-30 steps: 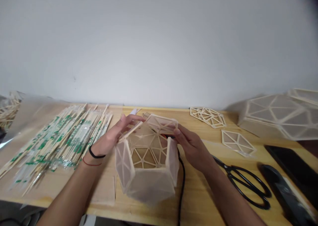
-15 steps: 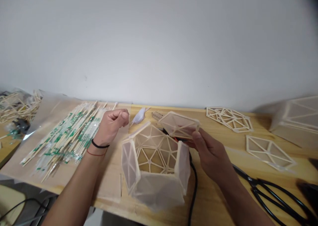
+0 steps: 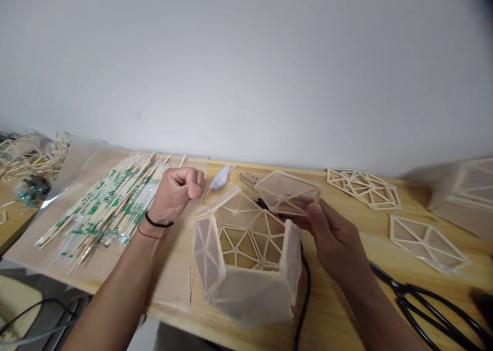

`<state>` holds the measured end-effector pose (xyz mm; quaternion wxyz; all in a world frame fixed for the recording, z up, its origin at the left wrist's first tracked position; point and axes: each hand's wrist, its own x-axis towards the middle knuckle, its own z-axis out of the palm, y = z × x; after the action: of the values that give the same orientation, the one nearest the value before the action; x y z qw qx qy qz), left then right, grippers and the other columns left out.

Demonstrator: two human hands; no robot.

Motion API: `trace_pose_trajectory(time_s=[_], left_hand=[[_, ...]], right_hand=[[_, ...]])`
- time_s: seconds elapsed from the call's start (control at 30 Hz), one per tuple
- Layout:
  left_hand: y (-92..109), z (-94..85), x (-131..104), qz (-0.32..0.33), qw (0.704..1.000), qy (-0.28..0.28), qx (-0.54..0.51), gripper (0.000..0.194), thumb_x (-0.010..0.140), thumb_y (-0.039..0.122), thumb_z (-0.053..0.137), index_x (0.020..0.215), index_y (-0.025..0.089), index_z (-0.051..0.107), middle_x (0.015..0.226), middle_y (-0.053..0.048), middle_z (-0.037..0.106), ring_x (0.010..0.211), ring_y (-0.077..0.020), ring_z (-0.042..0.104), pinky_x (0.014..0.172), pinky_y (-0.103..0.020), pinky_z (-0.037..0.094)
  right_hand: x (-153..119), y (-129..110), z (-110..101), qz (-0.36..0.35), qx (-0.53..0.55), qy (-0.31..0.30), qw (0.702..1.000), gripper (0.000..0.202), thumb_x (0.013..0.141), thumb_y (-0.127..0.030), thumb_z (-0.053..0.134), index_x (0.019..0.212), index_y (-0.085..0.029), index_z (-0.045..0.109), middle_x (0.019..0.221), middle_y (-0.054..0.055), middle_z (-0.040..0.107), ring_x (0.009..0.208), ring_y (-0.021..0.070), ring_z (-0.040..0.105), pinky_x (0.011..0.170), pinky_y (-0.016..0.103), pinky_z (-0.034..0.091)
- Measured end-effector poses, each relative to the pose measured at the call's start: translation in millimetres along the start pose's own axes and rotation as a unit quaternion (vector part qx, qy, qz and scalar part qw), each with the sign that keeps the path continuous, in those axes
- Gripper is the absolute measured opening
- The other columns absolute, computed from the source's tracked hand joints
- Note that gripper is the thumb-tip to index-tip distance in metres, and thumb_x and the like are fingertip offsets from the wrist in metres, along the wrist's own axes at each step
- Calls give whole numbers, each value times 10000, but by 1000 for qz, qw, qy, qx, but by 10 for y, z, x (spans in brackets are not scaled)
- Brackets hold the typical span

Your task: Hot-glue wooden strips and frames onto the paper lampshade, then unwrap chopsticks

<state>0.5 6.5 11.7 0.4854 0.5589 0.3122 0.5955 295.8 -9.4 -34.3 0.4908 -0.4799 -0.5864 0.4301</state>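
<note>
Fingers of the right hand (image 3: 341, 243) pinching a stick panel (image 3: 283, 187), left hand (image 3: 175, 194) curled into a fist, open-topped box (image 3: 252, 295) on the surface (image 3: 331, 310) between them.

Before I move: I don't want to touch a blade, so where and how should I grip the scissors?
Probably take the scissors by the loop handles, coming from the near right: the loops spread open toward that side, while the blade end points away, partly hidden by the right forearm.

The left hand (image 3: 179, 189) is fisted; the right hand (image 3: 337, 240) pinches a translucent, wood-framed polygonal panel (image 3: 287, 191) beside a whitish faceted shell (image 3: 250, 295).
</note>
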Motion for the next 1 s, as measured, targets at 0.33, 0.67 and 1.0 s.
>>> trace_pose_trajectory(time_s=[0.33, 0.67, 1.0], left_hand=[[6, -58, -43, -36, 996, -76, 25, 669, 832, 642, 814, 519, 169, 458, 528, 46, 429, 500, -72, 339, 502, -251, 252], [212, -215, 17, -64, 975, -195, 86, 357, 695, 458, 980, 847, 165, 844, 727, -55, 692, 628, -132, 541, 577, -262, 414], [186, -245, 21, -16, 975, -198, 95, 68, 802, 257, 917, 830, 214, 873, 668, -59, 731, 645, -153, 607, 625, -295, 475]], right_hand=[[7, 38, -34, 21, -3, 11, 1000, 530, 946, -761, 606, 1113, -301, 811, 1044, 80, 870, 879, 303, 854, 757, 400, 717], [20, 26, 1, 13, 40, 16, 999, 517, 952, -727, 637, 1084, -257, 809, 1013, 71, 867, 850, 257, 855, 761, 359, 726], [4, 61, -30, 28, 20, 18, 999, 539, 965, -735, 610, 1105, -252, 804, 1047, 77, 868, 886, 255, 856, 762, 349, 719]])
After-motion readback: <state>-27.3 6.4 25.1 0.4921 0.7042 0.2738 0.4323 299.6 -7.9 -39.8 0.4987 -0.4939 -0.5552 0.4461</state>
